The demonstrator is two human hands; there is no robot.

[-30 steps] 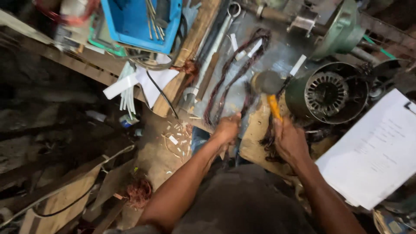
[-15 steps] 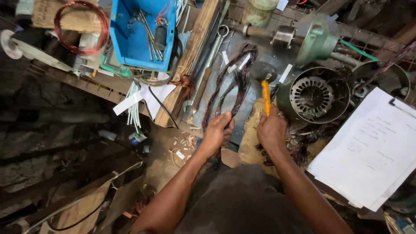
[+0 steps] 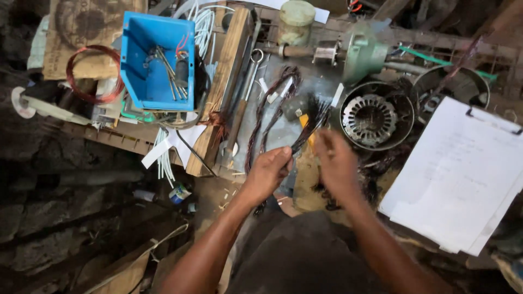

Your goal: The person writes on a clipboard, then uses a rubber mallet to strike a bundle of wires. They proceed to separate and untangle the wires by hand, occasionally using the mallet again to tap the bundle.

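Observation:
My left hand (image 3: 269,171) is pinched shut on the lower end of a bundle of dark wire strands (image 3: 310,122), which fans up and to the right. My right hand (image 3: 336,162) is blurred, right beside the bundle with its back to the camera; its grip is hidden. A yellow tool handle (image 3: 303,121) lies on the bench just behind the strands. Long loops of copper winding wire (image 3: 265,111) lie on the grey bench surface to the left of the bundle. A round motor stator (image 3: 370,117) stands just right of my hands.
A blue plastic bin (image 3: 155,62) with metal tools sits at the upper left, beside a coil of red copper wire (image 3: 90,73). A wooden plank (image 3: 223,92) and a spanner (image 3: 253,60) lie along the bench. A clipboard with white paper (image 3: 468,169) fills the right. A green motor housing (image 3: 362,49) lies at the back.
My right hand has let go of the yellow-handled tool, which now lies on the bench. My left hand has picked up the dark wire bundle and both hands have come together.

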